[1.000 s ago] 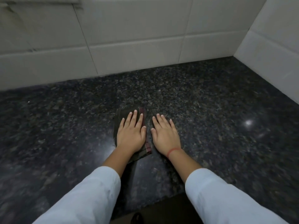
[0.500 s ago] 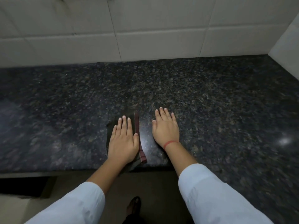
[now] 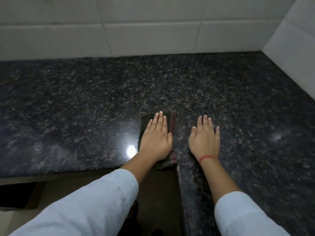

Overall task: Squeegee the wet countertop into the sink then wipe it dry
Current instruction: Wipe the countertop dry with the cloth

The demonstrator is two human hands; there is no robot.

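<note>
The left hand (image 3: 156, 138) lies flat, fingers straight and close together, pressing down on a dark cloth (image 3: 172, 122) near the front edge of the table (image 3: 85, 99). Most of the cloth is hidden under the palm. What shows is a dark green margin around the fingers, a reddish stripe down its right side, and a near end that seems to droop just over the table's edge.

The right hand (image 3: 204, 138) is also flat and relaxed, fingers slightly spread. It rests on the bare stone just beside the cloth and does not touch it. A red thread (image 3: 207, 157) circles that wrist. Both forearms come out of pale sleeves (image 3: 85, 206), which the bottom of the frame cuts off.

The table is dark speckled stone. To the right of the cloth its front steps toward the person, forming an inner corner. A bright glare (image 3: 131, 150) sits just left of the left wrist. The surface is glossy, and whether it is wet cannot be told. Pale wall tiles (image 3: 136, 31) run along the back and the right side. Below the edge the floor is dim, and a dark shape there is too murky to name.
</note>
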